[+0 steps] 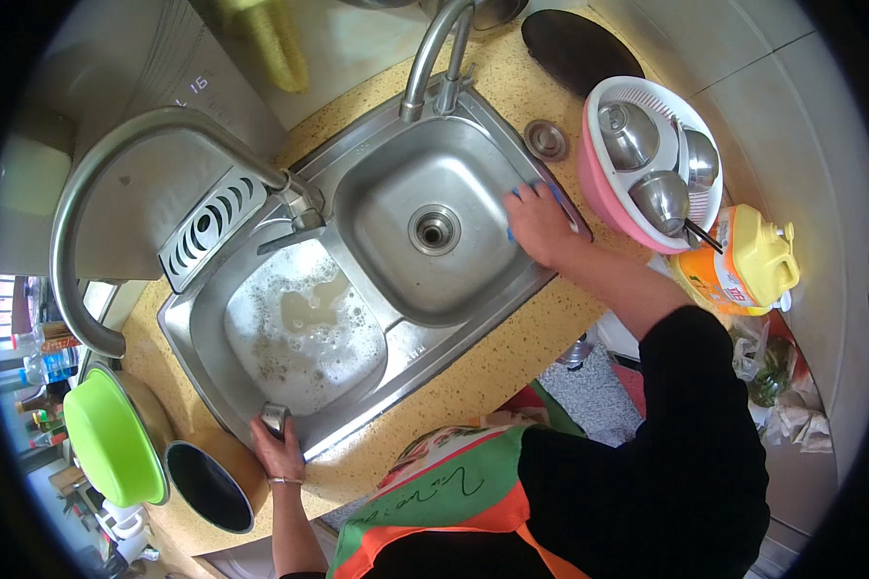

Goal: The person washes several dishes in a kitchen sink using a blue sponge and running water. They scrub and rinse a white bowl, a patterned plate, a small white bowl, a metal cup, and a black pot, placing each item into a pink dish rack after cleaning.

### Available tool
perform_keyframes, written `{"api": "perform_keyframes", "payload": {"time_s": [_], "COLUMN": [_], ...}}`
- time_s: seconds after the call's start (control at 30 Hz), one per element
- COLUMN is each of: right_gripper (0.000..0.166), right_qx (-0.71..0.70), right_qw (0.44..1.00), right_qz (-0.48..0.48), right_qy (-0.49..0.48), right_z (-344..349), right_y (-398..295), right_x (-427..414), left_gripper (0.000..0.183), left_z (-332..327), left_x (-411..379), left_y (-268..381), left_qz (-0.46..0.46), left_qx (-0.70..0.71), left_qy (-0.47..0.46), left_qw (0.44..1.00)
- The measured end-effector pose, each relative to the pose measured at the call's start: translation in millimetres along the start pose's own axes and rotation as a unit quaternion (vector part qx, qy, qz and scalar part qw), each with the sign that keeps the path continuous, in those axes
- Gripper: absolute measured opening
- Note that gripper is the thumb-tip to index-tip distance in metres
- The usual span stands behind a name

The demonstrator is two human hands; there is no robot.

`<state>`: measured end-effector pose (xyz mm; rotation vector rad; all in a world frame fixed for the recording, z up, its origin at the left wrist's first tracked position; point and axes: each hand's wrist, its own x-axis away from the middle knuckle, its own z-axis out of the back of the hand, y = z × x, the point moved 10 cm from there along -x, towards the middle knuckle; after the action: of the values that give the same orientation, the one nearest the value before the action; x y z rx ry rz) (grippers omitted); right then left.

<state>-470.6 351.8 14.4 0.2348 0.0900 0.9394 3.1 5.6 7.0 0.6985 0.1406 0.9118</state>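
Note:
A double-bowl stainless steel sink [400,318] lies before me. At the right rim of its drained bowl, my right hand [539,223] presses a blue cloth or sponge [511,233], mostly hidden under the fingers, against the steel. My left hand [279,452] is at the near left corner of the other bowl, with the fingers around a small metal object [274,415] whose kind I cannot tell. Cloudy, foamy water [310,311] stands in that left bowl. The faucet with the lever [297,206] rises behind it, and a second faucet [434,65] stands at the back of the right bowl.
Right of the sink are a drain strainer [546,140], a pink basin [599,181] with a white colander holding metal bowls, a yellow detergent jug [757,260] and a dark round lid [579,52]. On the left stand a green basin [105,438] and a dark-lined pot [210,486].

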Motion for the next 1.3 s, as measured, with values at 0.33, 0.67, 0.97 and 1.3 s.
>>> {"api": "perform_keyframes", "payload": {"time_s": [0.33,0.67,0.97,1.3], "right_gripper": [0.041,0.035,0.022,0.023], "right_qx": [-0.311,-0.343,-0.061,0.01], "right_qw": [0.929,0.86,0.97,0.944], "right_qz": [0.055,-0.269,-0.205,0.002], "right_qy": [-0.19,0.266,0.113,0.329], "right_z": [20.4,47.0,36.2,101.8], "right_y": [-178.8,61.0,55.8,-21.6], "right_x": [21.2,-107.3,-163.0,-198.0], "left_gripper": [0.047,0.05,0.048,0.045], "left_z": [3.3,0.7,3.1,4.1], "left_x": [-2.6,-1.0,-0.9,-0.4], "left_y": [8.7,-11.0,-10.5,-14.3], "left_qz": [0.013,0.018,0.021,0.01], "left_qx": [-0.031,-0.034,-0.052,-0.031], "left_qy": [0.013,0.014,0.013,0.024], "left_qw": [0.999,0.999,0.998,0.999]}}
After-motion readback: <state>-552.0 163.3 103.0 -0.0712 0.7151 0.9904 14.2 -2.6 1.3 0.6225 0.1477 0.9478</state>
